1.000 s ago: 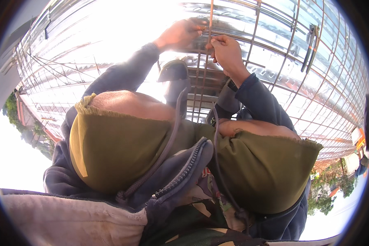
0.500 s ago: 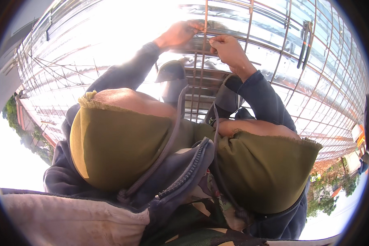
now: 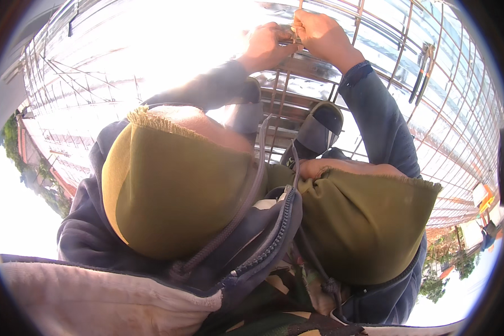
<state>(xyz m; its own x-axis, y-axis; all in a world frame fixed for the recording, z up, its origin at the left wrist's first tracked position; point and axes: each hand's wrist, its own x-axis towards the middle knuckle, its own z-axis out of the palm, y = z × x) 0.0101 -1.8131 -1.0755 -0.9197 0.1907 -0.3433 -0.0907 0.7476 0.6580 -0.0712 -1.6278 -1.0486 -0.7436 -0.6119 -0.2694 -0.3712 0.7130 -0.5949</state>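
Observation:
I crouch over a rusty rebar grid that lies on a shiny silver sheet. Both arms in dark blue sleeves reach forward to one bar crossing at the top of the view. My left hand is closed around a bar there. Touching it, my right hand pinches a small piece of tie wire at the same crossing. My knees in olive shorts fill the middle, and my grey shoes stand on the bars below the hands.
A dark-handled tool lies on the grid to the right of my hands. Rebar runs in rows across the whole sheet. Trees and buildings show beyond the edges at lower right and left.
Both hands have stayed together at the crossing and now sit higher and further right in the view. The right fingers have shifted on the wire.

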